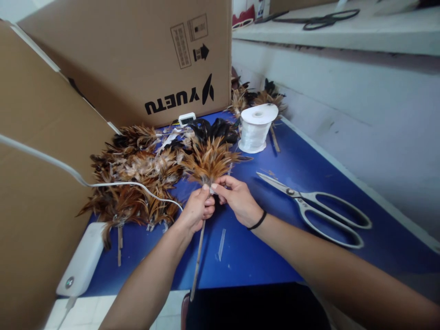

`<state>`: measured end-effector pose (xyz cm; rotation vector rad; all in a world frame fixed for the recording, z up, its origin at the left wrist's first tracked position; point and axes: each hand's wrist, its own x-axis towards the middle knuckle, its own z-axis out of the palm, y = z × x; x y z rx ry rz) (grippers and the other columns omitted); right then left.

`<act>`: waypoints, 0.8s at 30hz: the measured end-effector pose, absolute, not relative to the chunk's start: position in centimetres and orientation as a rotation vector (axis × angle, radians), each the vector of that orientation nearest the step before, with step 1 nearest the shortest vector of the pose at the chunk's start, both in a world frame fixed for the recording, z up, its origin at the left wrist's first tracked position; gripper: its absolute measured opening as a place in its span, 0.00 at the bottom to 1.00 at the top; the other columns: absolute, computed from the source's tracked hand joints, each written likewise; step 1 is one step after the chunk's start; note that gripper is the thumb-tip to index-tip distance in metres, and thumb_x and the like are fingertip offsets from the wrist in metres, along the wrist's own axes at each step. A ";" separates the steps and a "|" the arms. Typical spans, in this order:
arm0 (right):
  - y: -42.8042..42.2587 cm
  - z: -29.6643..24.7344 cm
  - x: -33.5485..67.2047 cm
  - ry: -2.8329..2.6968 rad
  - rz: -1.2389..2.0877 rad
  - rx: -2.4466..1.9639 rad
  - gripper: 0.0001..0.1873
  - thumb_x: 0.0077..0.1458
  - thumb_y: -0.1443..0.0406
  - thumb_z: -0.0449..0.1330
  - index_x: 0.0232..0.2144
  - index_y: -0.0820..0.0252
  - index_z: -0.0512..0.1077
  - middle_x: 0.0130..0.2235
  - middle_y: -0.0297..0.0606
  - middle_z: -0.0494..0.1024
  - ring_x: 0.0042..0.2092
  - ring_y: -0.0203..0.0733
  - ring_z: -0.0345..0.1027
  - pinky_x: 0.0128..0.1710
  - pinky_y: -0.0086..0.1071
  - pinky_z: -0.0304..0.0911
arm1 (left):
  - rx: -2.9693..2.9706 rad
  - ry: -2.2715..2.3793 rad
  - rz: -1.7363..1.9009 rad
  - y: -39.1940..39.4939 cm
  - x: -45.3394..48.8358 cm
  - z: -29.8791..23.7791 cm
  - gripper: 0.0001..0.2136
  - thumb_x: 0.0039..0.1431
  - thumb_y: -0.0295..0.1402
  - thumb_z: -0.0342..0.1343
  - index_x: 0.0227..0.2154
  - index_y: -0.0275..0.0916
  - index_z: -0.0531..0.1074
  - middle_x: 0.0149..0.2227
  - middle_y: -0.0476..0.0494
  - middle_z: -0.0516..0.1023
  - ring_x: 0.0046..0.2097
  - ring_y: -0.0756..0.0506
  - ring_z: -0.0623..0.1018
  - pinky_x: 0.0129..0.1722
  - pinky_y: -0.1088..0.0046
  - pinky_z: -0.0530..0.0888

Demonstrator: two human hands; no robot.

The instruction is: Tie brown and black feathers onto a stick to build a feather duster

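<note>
My left hand [197,208] is closed around a thin stick [197,261] at the base of a brown feather bundle [208,160], holding it over the blue table [275,247]. My right hand [235,195] pinches at the same spot, fingers pressed together on the bundle's base, perhaps on a thin thread I cannot make out. A black band circles my right wrist. The stick slants down toward me past the table's front edge.
A heap of brown and black feather bundles [134,178] lies to the left. A white thread spool [256,128] stands behind. Large scissors [319,208] lie at right. Cardboard boxes [137,55] wall the back and left. A white power bank [82,261] with cable sits front left.
</note>
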<state>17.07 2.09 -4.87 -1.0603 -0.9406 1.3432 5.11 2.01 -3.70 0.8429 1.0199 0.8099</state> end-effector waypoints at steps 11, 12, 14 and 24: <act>2.1 -4.0 18.1 -1.157 1.411 -1.056 0.13 0.50 0.56 0.58 0.28 0.61 0.65 0.25 0.31 0.72 0.21 0.30 0.61 0.23 0.28 0.58 | 0.831 1.000 0.854 2.5 4.4 -3.7 0.22 0.47 0.53 0.57 0.26 0.36 0.62 0.16 0.60 0.52 0.14 0.60 0.49 0.11 0.86 0.44; 2.2 -4.0 18.4 -1.236 1.379 -1.060 0.13 0.49 0.56 0.59 0.29 0.61 0.66 0.25 0.31 0.72 0.22 0.31 0.62 0.24 0.28 0.58 | 0.828 1.006 0.860 2.6 4.4 -3.7 0.22 0.47 0.53 0.57 0.25 0.36 0.61 0.16 0.60 0.52 0.14 0.60 0.49 0.11 0.86 0.44; 2.2 -4.0 18.8 -1.380 1.305 -1.083 0.13 0.47 0.58 0.62 0.30 0.61 0.68 0.23 0.30 0.70 0.24 0.31 0.62 0.26 0.28 0.57 | 0.822 1.023 0.874 2.6 4.4 -3.6 0.23 0.46 0.54 0.57 0.25 0.37 0.60 0.16 0.60 0.52 0.13 0.60 0.49 0.11 0.86 0.44; 2.6 -3.7 19.1 -1.406 1.239 -1.095 0.10 0.48 0.61 0.60 0.27 0.63 0.73 0.26 0.33 0.73 0.29 0.33 0.61 0.31 0.29 0.56 | 0.827 1.039 0.848 2.2 4.5 -3.1 0.22 0.46 0.51 0.59 0.26 0.38 0.58 0.16 0.61 0.52 0.14 0.60 0.49 0.11 0.86 0.44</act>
